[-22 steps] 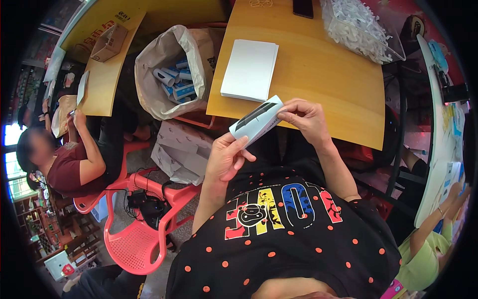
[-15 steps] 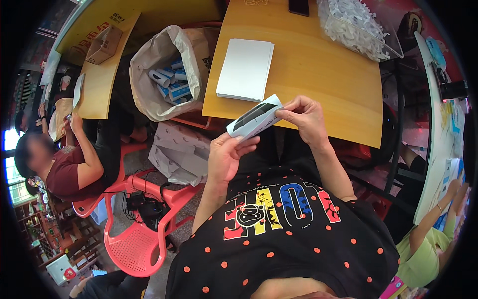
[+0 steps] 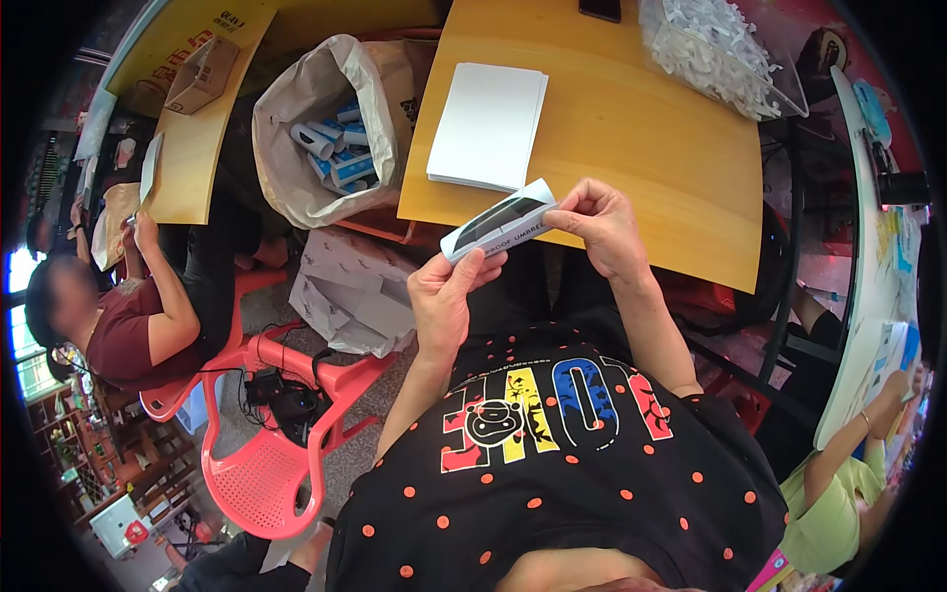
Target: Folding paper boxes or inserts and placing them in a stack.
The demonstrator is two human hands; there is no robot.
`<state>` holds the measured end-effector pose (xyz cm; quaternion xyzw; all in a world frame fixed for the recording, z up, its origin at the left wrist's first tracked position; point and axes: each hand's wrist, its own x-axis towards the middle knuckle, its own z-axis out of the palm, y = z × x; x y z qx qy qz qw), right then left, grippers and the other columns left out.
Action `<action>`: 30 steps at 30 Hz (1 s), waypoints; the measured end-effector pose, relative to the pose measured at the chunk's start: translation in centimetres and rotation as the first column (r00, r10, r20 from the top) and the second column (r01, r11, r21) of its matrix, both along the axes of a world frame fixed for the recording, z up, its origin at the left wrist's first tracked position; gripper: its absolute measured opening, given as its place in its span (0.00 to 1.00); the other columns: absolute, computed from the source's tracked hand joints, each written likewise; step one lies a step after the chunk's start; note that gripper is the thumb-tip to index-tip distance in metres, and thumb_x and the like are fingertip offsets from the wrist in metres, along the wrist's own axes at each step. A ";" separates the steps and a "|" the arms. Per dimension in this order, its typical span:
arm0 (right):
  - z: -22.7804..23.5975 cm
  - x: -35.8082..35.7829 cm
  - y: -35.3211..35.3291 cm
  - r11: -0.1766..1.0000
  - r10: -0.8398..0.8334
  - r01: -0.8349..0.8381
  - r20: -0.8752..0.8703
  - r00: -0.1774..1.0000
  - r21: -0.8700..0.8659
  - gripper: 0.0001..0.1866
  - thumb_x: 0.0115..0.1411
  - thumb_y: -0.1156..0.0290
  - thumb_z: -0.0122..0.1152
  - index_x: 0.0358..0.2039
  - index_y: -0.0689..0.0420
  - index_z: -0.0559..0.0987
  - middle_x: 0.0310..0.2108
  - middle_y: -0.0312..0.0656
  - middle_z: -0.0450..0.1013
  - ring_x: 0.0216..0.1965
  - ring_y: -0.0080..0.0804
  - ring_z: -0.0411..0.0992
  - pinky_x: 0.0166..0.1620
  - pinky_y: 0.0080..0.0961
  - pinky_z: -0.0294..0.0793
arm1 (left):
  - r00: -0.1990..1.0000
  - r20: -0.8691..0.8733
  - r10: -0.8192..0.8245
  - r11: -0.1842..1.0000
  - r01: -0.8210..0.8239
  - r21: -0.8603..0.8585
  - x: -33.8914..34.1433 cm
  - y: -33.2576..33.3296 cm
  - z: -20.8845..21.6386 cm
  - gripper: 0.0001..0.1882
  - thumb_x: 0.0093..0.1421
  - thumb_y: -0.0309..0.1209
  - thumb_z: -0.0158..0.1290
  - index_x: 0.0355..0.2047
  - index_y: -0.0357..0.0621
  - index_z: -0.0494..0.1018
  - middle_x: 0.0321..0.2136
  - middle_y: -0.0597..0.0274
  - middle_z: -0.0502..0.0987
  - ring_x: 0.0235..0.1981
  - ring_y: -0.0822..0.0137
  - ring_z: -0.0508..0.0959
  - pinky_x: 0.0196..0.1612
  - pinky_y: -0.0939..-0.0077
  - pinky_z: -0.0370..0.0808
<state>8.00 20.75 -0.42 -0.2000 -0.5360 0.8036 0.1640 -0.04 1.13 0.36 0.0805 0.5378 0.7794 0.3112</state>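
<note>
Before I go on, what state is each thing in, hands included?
Printed sheet: curled into a roll
Left hand: closed on the sheet's left end
Right hand: pinching the sheet's right end
Paper stack: lying flat on the wooden table
Sack: open, partly filled with blue-and-white rolls
Clear bin: open, heaped with white strips
Cardboard box: open-topped
Dark phone: lying flat, screen state unclear

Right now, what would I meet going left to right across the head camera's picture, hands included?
Person in dark red, pale sack, left hand, curled printed sheet, right hand, clear tub of white strips, person in light green.
</note>
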 end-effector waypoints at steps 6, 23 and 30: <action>0.2 -0.3 0.0 0.993 0.058 -0.055 0.031 0.998 -0.100 0.07 0.51 0.79 0.65 0.31 0.65 0.78 0.30 0.41 0.77 0.31 0.22 0.74 0.39 0.17 0.73 | 1.000 -0.021 0.014 1.000 -0.014 -0.028 -0.2 0.1 0.0 0.12 0.63 0.27 0.50 0.42 0.29 0.73 0.35 0.49 0.78 0.35 0.60 0.81 0.37 0.74 0.80; -0.9 -0.4 -0.4 0.992 0.109 -0.101 0.098 0.989 -0.081 0.07 0.53 0.78 0.64 0.32 0.64 0.78 0.29 0.39 0.76 0.30 0.20 0.73 0.38 0.17 0.72 | 1.000 0.015 0.001 0.999 0.000 -0.051 -0.6 -0.2 -0.8 0.13 0.63 0.29 0.50 0.42 0.29 0.73 0.34 0.48 0.79 0.33 0.61 0.82 0.35 0.76 0.80; -1.3 -0.1 -0.1 0.969 0.203 -0.179 0.131 0.970 -0.173 0.07 0.54 0.77 0.64 0.33 0.65 0.78 0.26 0.38 0.75 0.21 0.13 0.67 0.22 0.10 0.63 | 1.000 -0.016 0.025 0.996 -0.027 -0.086 -0.6 -0.3 -1.1 0.13 0.64 0.30 0.49 0.40 0.28 0.74 0.32 0.48 0.79 0.31 0.61 0.82 0.34 0.75 0.80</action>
